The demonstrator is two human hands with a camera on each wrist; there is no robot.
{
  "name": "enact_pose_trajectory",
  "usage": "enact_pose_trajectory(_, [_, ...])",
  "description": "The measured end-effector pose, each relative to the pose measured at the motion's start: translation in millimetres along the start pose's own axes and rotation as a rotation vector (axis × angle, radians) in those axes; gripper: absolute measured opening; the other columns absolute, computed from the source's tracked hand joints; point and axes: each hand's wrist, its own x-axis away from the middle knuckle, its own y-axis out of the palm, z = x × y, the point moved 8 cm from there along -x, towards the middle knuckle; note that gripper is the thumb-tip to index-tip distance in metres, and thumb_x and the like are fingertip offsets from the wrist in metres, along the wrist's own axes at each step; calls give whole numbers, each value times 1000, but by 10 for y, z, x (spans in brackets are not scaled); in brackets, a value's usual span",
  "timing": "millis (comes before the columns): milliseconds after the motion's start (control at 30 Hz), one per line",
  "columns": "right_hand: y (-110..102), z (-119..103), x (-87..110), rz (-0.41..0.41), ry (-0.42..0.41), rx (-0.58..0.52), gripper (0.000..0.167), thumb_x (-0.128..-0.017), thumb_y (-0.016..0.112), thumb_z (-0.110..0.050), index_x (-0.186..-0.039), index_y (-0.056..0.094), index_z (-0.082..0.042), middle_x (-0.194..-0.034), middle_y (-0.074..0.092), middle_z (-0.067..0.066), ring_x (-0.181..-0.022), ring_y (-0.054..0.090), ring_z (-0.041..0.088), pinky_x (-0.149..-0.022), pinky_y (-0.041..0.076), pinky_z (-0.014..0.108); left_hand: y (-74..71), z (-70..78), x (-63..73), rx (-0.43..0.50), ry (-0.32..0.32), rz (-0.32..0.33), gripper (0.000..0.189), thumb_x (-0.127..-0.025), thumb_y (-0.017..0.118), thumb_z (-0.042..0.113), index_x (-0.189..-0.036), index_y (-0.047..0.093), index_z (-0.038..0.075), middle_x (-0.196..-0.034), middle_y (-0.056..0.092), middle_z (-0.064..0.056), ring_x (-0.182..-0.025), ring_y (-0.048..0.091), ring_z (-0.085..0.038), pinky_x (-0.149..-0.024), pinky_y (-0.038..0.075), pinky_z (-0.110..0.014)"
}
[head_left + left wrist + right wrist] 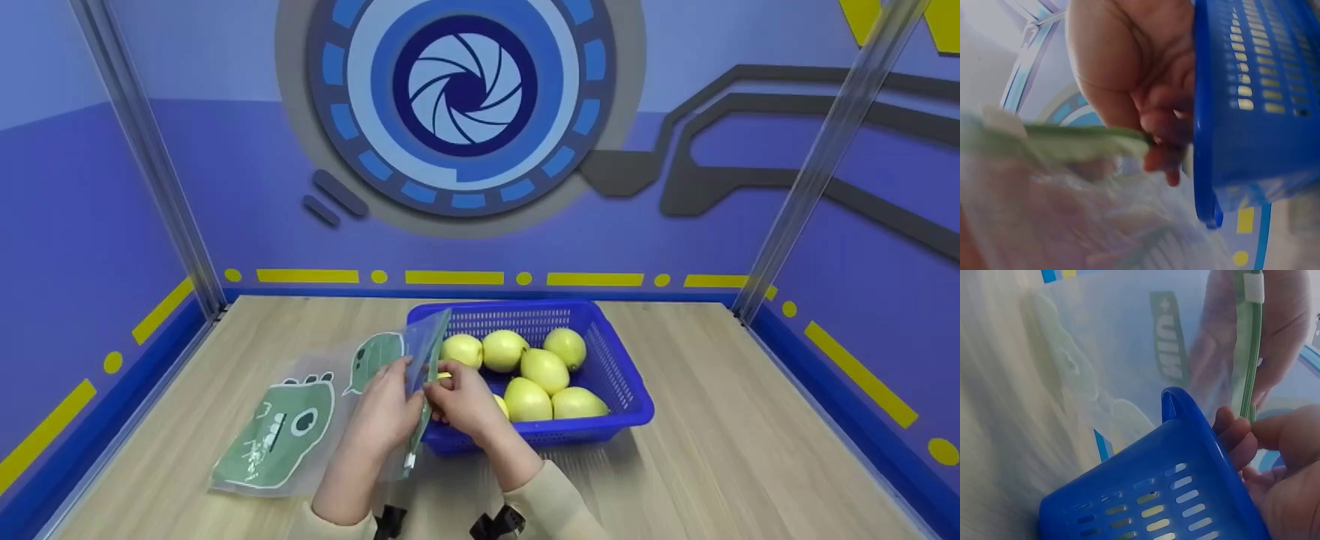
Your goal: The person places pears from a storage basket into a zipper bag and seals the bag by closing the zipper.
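Observation:
A clear zip bag (pixel 300 420) with green cartoon monster prints leans from the table against the left end of a blue basket (pixel 630 409). My left hand (pixel 382 412) holds the bag beside its green zip edge (pixel 1249 354). On the basket side, my right hand (pixel 465 401) pinches that edge between thumb and fingertips (pixel 1238 433). A white slider (pixel 410 461) sits at the near end of the zip. Several yellow-green pears (pixel 545 371) lie in the basket; the right hand partly covers some. Whether the bag's mouth is parted, I cannot tell.
The basket stands on a wood-grain table (pixel 735 435), its rim close beside the right hand. Blue printed panels (pixel 465 255) enclose the back and both sides, with clear corner posts (pixel 810 172) at the rear.

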Motion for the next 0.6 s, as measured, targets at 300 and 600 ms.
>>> enact_pose_trajectory(300, [-62,-15,-7,40,-22,94,48,-92,54,-3,-139,49,7,-62,50,-7,-52,43,6,-49,35,20,-399,-145,39,-127,-5,210,34,-99,53,11,-128,65,-3,-109,73,-28,-88,72,-42,-70,55,-53])
enact_pose_trajectory(600, [-338,129,-46,119,65,136,64,-84,54,-2,-147,43,5,-61,49,-6,-51,36,6,-48,29,20,-825,-251,236,29,-80,297,39,-104,48,12,-137,63,-3,-79,63,-17,-55,44,-17,-52,36,-31])
